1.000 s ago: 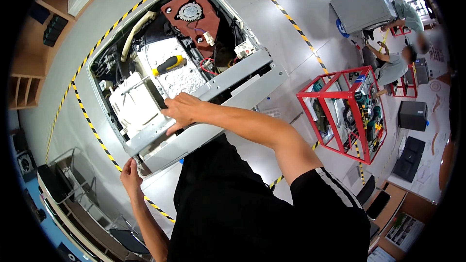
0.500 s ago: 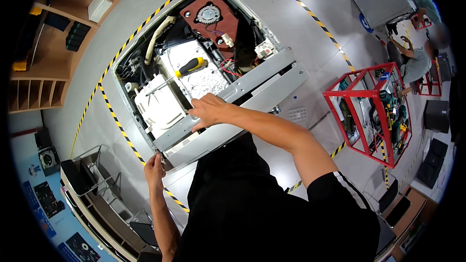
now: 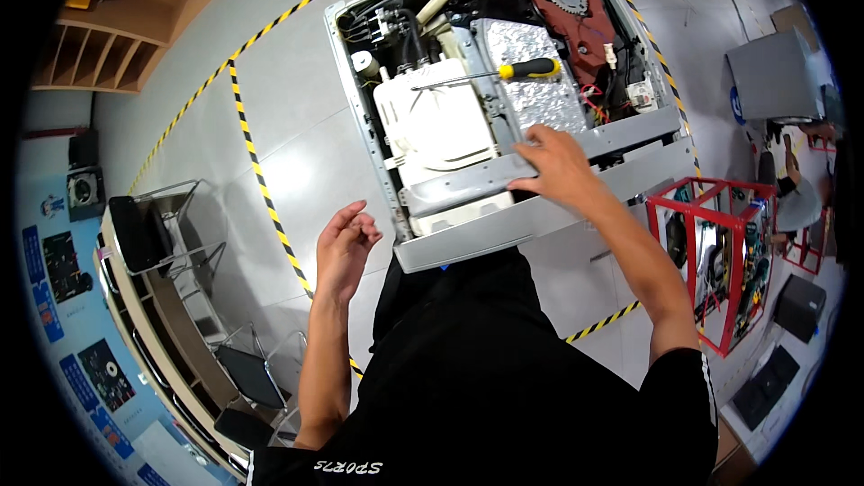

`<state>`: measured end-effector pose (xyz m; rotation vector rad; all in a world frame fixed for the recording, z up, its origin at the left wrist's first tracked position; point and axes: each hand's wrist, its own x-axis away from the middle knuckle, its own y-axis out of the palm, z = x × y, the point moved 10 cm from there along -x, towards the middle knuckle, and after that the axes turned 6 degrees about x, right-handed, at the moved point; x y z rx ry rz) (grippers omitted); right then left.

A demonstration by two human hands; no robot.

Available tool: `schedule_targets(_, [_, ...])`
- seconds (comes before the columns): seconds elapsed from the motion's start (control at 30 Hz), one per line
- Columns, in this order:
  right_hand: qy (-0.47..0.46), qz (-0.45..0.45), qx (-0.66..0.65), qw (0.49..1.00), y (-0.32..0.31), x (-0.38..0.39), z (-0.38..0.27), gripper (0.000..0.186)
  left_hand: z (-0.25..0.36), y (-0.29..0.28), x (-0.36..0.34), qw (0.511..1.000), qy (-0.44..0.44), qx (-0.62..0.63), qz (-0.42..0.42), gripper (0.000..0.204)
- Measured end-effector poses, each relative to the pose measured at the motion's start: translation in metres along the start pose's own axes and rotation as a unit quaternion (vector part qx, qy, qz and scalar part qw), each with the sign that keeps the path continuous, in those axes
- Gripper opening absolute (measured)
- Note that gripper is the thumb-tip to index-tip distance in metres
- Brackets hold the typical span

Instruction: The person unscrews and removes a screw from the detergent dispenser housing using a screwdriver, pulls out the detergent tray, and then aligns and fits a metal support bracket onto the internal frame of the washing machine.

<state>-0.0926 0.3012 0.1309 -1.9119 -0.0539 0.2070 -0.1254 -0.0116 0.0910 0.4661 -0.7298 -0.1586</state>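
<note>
In front of me stands an opened washing machine, its insides showing behind a grey metal crossbar (image 3: pixel 459 182). My right hand (image 3: pixel 560 171) grips that crossbar near its middle, thumb on the near side and fingers over the top. My left hand (image 3: pixel 340 250) is held in the air just off the machine's near left corner, fingers loosely bent and apart, with nothing visible in them. A screwdriver (image 3: pixel 526 68) with a yellow and black handle lies across the silver foil-covered part (image 3: pixel 540 112). Its shaft reaches over the white plastic housing (image 3: pixel 432 121).
A reddish-brown cover (image 3: pixel 562 13) sits at the machine's far right. To the right stands a red-framed tool cart (image 3: pixel 720 243); beyond it are a grey cabinet (image 3: pixel 778 76) and another person (image 3: pixel 801 202). Folding chairs (image 3: pixel 144 234) line the left. Yellow-black tape (image 3: pixel 256 166) marks the floor.
My left hand has come away from the machine's near left corner, its fingers loosening. My right hand stays on the crossbar. The view has shifted, so the machine appears farther right and higher.
</note>
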Motion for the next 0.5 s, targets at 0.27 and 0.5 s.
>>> schedule_targets(0.27, [0.286, 0.096, -0.166, 0.939, 0.001, 0.023, -0.089, 0.031, 0.035, 0.024, -0.02, 0.973, 0.029, -0.118, -0.195, 0.043])
schedule_targets(0.5, [0.454, 0.181, -0.72, 0.493, 0.089, 0.042, -0.205, 0.027, 0.026, 0.101, 0.06, 0.71, 0.271, -0.408, -0.507, 0.064])
